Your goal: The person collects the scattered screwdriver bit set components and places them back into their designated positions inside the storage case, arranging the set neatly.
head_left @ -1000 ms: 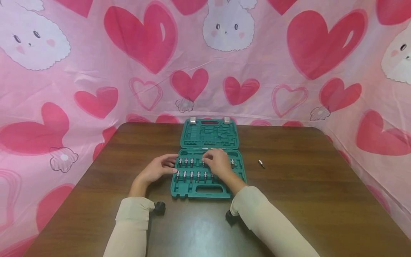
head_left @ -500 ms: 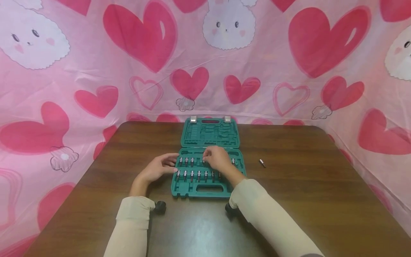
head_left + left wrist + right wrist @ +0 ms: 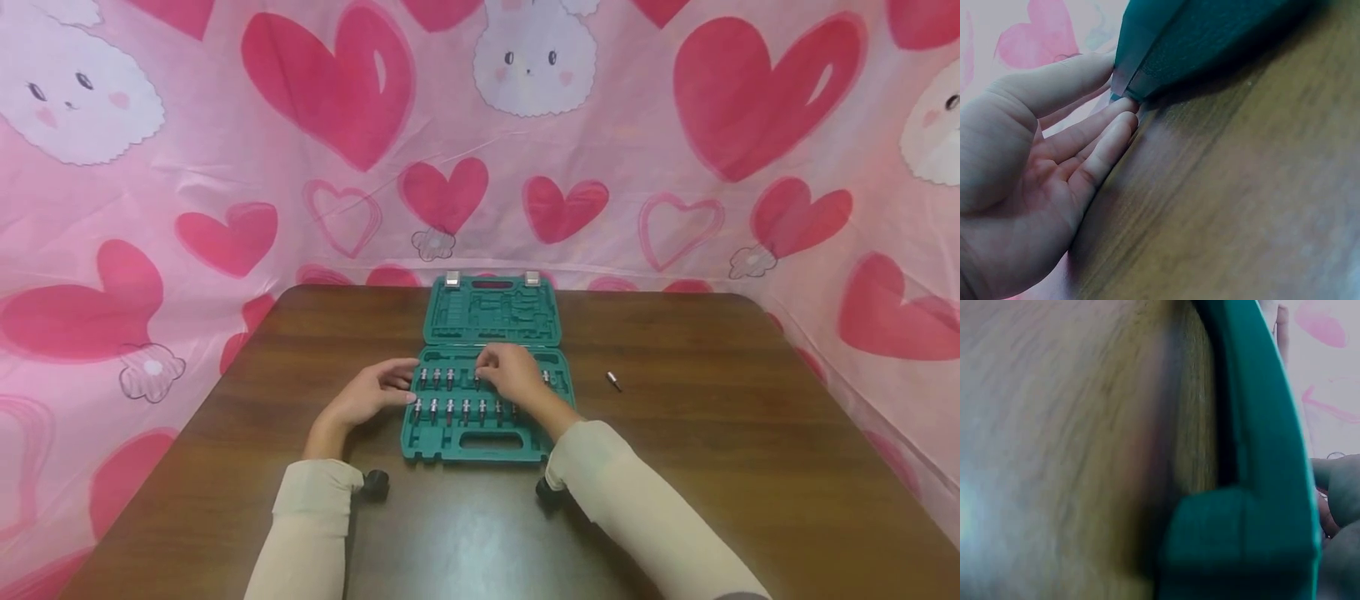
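A green plastic tool case (image 3: 430,440) lies unfolded on the table, its lid (image 3: 491,312) laid back. Bit sockets with silver tops stand in two rows in the base; one in the front row is a bit socket (image 3: 450,411). My right hand (image 3: 513,375) is over the back row and pinches a bit socket (image 3: 477,383) between thumb and fingertips, at its slot. My left hand (image 3: 363,396) touches the case's left side with fairly straight fingers. In the left wrist view, the fingertips of my left hand (image 3: 1029,162) meet the case wall (image 3: 1172,50).
One loose bit socket (image 3: 613,381) lies on the brown wooden table (image 3: 675,450), right of the case. A pink cloth (image 3: 637,117) with hearts and rabbits hangs behind and at the sides. The case's handle bar (image 3: 1266,425) fills much of the right wrist view.
My right forearm has shifted slightly, while the fingertips stay at the same bit socket in the back row. The left hand keeps its place at the case's side.
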Demonstrator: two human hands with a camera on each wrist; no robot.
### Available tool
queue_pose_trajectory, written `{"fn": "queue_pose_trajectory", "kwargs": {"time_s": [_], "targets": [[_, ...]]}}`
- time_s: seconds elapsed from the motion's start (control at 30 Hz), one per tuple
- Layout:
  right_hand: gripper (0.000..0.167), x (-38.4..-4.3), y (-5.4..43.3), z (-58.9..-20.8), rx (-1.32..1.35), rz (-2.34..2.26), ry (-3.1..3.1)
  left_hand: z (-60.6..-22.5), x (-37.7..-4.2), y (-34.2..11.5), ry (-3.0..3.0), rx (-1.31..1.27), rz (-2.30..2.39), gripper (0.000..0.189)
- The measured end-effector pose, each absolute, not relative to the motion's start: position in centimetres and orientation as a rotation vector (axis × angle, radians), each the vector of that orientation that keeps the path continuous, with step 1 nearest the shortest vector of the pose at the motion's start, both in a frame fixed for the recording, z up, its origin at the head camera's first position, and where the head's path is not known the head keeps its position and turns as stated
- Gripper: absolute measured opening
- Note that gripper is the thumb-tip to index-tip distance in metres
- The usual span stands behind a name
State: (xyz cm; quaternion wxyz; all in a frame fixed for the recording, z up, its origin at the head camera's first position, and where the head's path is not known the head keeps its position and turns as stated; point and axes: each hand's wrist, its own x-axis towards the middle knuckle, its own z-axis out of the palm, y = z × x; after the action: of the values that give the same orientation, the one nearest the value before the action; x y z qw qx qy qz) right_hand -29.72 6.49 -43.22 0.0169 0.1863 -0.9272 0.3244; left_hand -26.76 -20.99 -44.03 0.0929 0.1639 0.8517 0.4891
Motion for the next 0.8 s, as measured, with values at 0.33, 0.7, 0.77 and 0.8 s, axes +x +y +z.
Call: {"fn": "queue_pose_trajectory", "kwargs": {"time_s": [0.33, 0.7, 0.77, 0.8], "targets": [[0.006, -30.0, 8.5, -44.0, 0.708, 0.997, -2.852, -44.7, -27.0, -21.2, 2.541, 0.494, 1.452, 0.058], [0.006, -29.1, 11.6, -43.9, 0.770, 1.012, -2.778, -44.8, -26.9, -21.0, 2.544, 0.460, 1.451, 0.057], [0.006, -29.0, 12.2, -43.9, 0.782, 1.021, -2.767, -44.8, -27.0, -21.1, 2.545, 0.459, 1.450, 0.057], [0.006, -28.9, 12.5, -43.9, 0.784, 1.029, -2.768, -44.8, -27.0, -21.1, 2.543, 0.457, 1.452, 0.057]]}}
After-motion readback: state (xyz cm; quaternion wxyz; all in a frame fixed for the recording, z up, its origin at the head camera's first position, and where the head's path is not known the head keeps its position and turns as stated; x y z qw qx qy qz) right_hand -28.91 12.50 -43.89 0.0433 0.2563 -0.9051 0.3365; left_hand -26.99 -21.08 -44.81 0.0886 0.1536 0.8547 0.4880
